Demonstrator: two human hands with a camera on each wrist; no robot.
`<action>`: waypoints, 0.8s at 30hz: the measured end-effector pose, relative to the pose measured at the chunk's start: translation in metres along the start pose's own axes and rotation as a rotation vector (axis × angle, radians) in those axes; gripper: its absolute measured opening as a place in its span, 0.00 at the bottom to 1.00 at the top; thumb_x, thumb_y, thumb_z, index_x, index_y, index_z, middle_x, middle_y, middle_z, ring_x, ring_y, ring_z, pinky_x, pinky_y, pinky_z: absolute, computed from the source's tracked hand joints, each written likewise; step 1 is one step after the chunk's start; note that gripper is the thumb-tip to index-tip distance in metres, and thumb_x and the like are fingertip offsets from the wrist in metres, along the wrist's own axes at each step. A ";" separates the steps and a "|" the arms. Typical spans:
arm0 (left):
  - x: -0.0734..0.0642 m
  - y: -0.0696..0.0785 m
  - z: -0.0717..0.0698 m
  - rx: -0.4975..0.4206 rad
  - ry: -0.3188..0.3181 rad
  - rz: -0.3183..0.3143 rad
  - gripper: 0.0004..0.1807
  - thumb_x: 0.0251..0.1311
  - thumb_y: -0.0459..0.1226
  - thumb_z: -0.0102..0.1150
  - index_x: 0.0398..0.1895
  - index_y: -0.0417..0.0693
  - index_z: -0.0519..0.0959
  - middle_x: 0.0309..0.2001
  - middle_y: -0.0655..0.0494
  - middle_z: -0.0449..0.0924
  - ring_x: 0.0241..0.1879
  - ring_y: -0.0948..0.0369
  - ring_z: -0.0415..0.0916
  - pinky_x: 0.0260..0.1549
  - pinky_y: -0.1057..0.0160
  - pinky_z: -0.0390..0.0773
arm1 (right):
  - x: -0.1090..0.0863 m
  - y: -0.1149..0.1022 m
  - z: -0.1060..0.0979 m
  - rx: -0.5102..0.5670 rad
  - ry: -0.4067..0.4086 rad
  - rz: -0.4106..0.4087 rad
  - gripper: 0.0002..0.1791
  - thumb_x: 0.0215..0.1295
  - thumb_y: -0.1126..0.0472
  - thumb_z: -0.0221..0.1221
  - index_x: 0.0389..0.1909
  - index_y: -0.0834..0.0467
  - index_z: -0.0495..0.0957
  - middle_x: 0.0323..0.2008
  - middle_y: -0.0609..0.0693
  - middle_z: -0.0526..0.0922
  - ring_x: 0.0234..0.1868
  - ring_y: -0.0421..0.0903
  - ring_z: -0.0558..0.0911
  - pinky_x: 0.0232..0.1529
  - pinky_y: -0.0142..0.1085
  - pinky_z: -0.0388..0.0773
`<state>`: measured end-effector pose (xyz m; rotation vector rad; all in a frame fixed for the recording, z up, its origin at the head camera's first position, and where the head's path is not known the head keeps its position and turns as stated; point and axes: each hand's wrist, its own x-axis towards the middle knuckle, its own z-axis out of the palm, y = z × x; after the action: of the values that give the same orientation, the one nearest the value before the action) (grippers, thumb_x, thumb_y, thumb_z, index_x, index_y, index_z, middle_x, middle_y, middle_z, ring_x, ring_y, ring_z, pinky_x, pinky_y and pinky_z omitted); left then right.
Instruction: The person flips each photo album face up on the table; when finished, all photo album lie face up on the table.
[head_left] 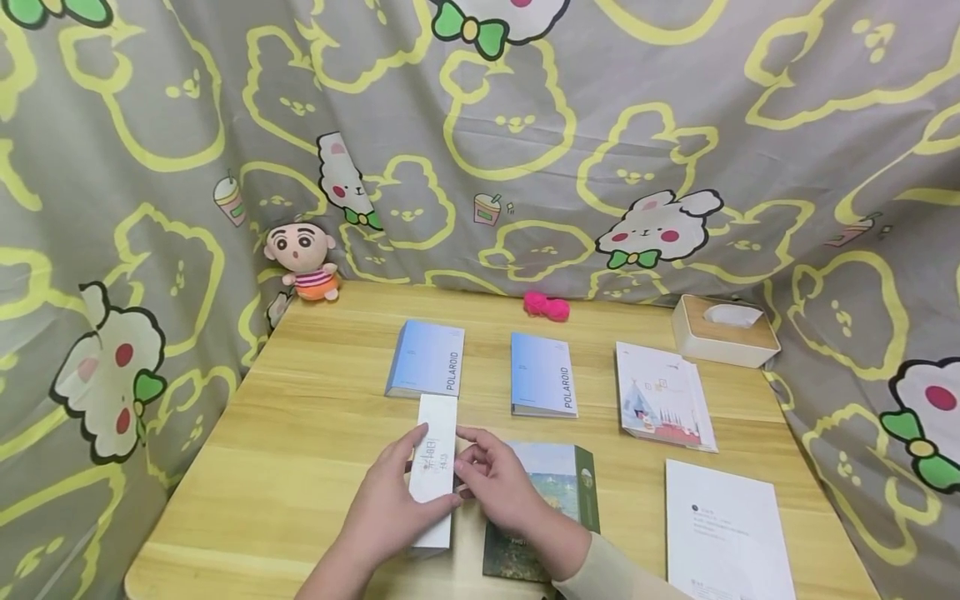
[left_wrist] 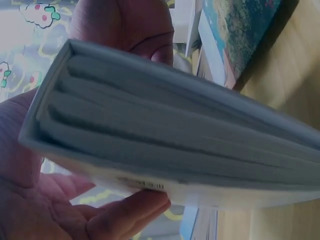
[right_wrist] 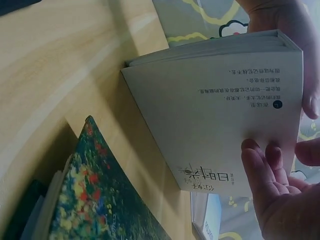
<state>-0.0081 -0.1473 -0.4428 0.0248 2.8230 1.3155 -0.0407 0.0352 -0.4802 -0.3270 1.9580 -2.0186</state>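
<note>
A thick white album (head_left: 438, 417) stands on edge in front of me, its printed spine facing up. My left hand (head_left: 390, 502) grips it across the spine, thumb near me and fingers along its left side. On the other side, my right hand (head_left: 504, 485) holds it with bent fingers. Its fingertips lie on the cover beside the printed title in the right wrist view, the thumb by the spine edge. Layered page edges of the album (left_wrist: 150, 120) show in the left wrist view. An album with a painted landscape cover (head_left: 551, 467) lies under my right forearm.
Two blue POLAROID albums (head_left: 427, 354) lie behind my hands. Farther right are an illustrated album (head_left: 656, 392) and a white album (head_left: 723, 525). At the back sit a tissue box (head_left: 727, 342), a pink bundle (head_left: 546, 307) and a doll (head_left: 303, 258). Patterned curtain (head_left: 517, 125) encloses the table.
</note>
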 end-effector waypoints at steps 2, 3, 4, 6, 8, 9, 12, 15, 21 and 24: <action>0.000 0.003 0.002 0.027 0.023 -0.012 0.57 0.39 0.49 0.89 0.76 0.46 0.71 0.64 0.42 0.79 0.55 0.48 0.81 0.48 0.46 0.83 | 0.000 0.000 0.001 -0.006 -0.016 0.004 0.26 0.76 0.73 0.57 0.72 0.73 0.67 0.39 0.54 0.84 0.36 0.49 0.86 0.39 0.39 0.88; 0.000 0.004 0.002 0.041 0.033 -0.016 0.57 0.39 0.49 0.88 0.76 0.46 0.71 0.63 0.41 0.80 0.56 0.47 0.80 0.50 0.44 0.83 | 0.000 0.000 0.001 -0.009 -0.027 0.003 0.25 0.75 0.73 0.57 0.70 0.74 0.68 0.39 0.54 0.84 0.36 0.48 0.86 0.38 0.36 0.87; 0.001 0.005 0.001 0.052 0.042 -0.019 0.56 0.40 0.48 0.88 0.76 0.45 0.71 0.63 0.41 0.80 0.57 0.46 0.80 0.52 0.42 0.82 | 0.000 0.001 0.001 -0.020 -0.035 0.005 0.24 0.75 0.73 0.57 0.69 0.74 0.69 0.40 0.54 0.84 0.35 0.46 0.85 0.36 0.34 0.86; 0.001 0.006 0.000 0.071 0.058 -0.021 0.55 0.42 0.46 0.86 0.76 0.43 0.71 0.65 0.39 0.80 0.60 0.43 0.79 0.56 0.38 0.80 | 0.001 0.003 0.002 -0.057 -0.057 0.011 0.21 0.74 0.72 0.59 0.65 0.72 0.73 0.41 0.54 0.84 0.33 0.46 0.85 0.34 0.33 0.85; 0.001 0.006 -0.004 0.087 0.066 -0.025 0.53 0.43 0.43 0.83 0.76 0.41 0.70 0.66 0.38 0.79 0.61 0.42 0.79 0.58 0.37 0.79 | 0.003 0.007 0.003 -0.092 -0.089 0.021 0.20 0.73 0.70 0.62 0.63 0.71 0.75 0.44 0.55 0.84 0.34 0.51 0.86 0.33 0.35 0.84; 0.002 0.006 -0.006 0.092 0.072 -0.028 0.53 0.43 0.42 0.83 0.76 0.41 0.70 0.66 0.37 0.79 0.60 0.43 0.79 0.56 0.37 0.80 | 0.004 0.010 0.002 -0.113 -0.105 0.029 0.20 0.72 0.68 0.63 0.62 0.69 0.76 0.45 0.56 0.84 0.35 0.53 0.87 0.32 0.36 0.84; 0.002 0.004 -0.013 0.074 0.091 -0.074 0.51 0.42 0.39 0.80 0.76 0.42 0.71 0.61 0.37 0.82 0.49 0.48 0.82 0.43 0.45 0.85 | 0.006 0.018 0.002 -0.195 -0.158 0.072 0.24 0.70 0.65 0.67 0.65 0.62 0.77 0.50 0.60 0.83 0.38 0.52 0.87 0.33 0.38 0.85; 0.003 -0.001 -0.022 0.007 0.114 -0.121 0.50 0.42 0.36 0.79 0.75 0.42 0.70 0.57 0.37 0.84 0.44 0.50 0.83 0.33 0.56 0.85 | 0.007 0.025 0.000 -0.273 -0.205 0.116 0.30 0.69 0.63 0.70 0.71 0.56 0.75 0.54 0.63 0.82 0.38 0.45 0.86 0.35 0.38 0.85; 0.005 -0.015 -0.037 -0.294 0.133 -0.146 0.47 0.47 0.27 0.76 0.75 0.38 0.70 0.59 0.37 0.81 0.49 0.45 0.83 0.29 0.58 0.89 | 0.009 0.032 -0.001 -0.239 -0.201 0.138 0.35 0.69 0.64 0.70 0.75 0.55 0.68 0.54 0.61 0.83 0.38 0.47 0.88 0.36 0.36 0.84; 0.005 -0.021 -0.040 -0.435 0.129 -0.154 0.45 0.49 0.24 0.76 0.74 0.36 0.71 0.58 0.35 0.81 0.45 0.47 0.85 0.26 0.56 0.89 | 0.011 0.031 -0.002 -0.194 -0.195 0.129 0.35 0.69 0.67 0.69 0.74 0.57 0.67 0.50 0.56 0.84 0.39 0.48 0.89 0.37 0.35 0.84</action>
<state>-0.0142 -0.1909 -0.4331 -0.2883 2.5019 1.9147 -0.0494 0.0328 -0.5116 -0.4133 1.9999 -1.6561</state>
